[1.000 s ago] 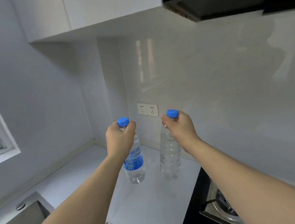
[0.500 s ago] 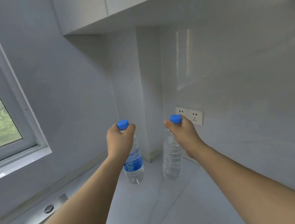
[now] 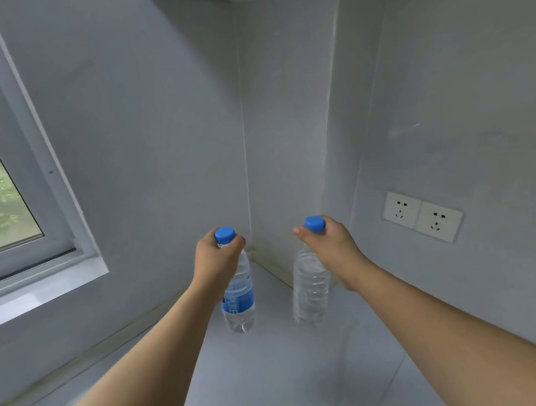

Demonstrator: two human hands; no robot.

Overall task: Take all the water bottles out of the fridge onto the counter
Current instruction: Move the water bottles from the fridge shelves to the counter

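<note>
Head view: left hand (image 3: 218,258) grips the labelled bottle (image 3: 239,301) by its neck, right hand (image 3: 326,246) the plain bottle (image 3: 311,293), likely for upright set-down; both stand side by side, apart, near the counter's (image 3: 264,387) back corner; contact unclear.

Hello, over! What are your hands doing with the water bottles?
Left hand grips labelled bottle by neck. Right hand grips plain bottle. Both over counter corner. Nothing in the way.

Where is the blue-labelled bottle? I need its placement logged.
Head view: blue-labelled bottle sits centre-left, held by the left hand, beside the unlabelled bottle, near the counter corner.
</note>
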